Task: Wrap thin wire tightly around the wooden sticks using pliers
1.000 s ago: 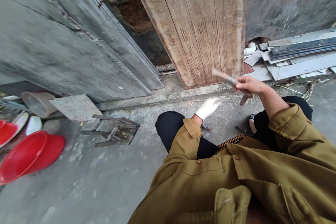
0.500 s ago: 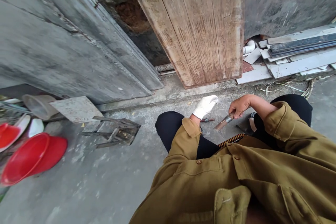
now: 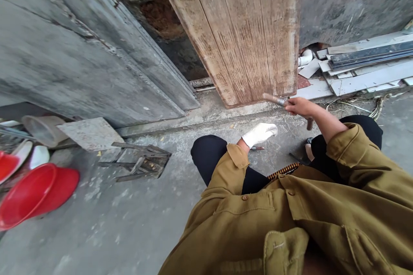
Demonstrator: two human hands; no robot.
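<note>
White-gloved on left hand (image 3: 258,134), couldn't tell its grip; clasped tool (image 3: 279,102) in right hand (image 3: 297,106); seemingly best kept steady.

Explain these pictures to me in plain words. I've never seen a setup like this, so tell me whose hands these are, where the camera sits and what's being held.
There is no machine here, just a person. The camera is worn on their head and looks forward and down, so their own olive-brown shirt fills the bottom. The left hand wears a white glove; whether it grips anything is unclear. The bare right hand holds a slim tool with a silvery band, too blurred to identify. Ahead stands a wooden plank panel. On the concrete ground are a small wooden stool and a red basin, both off to the left.
</note>
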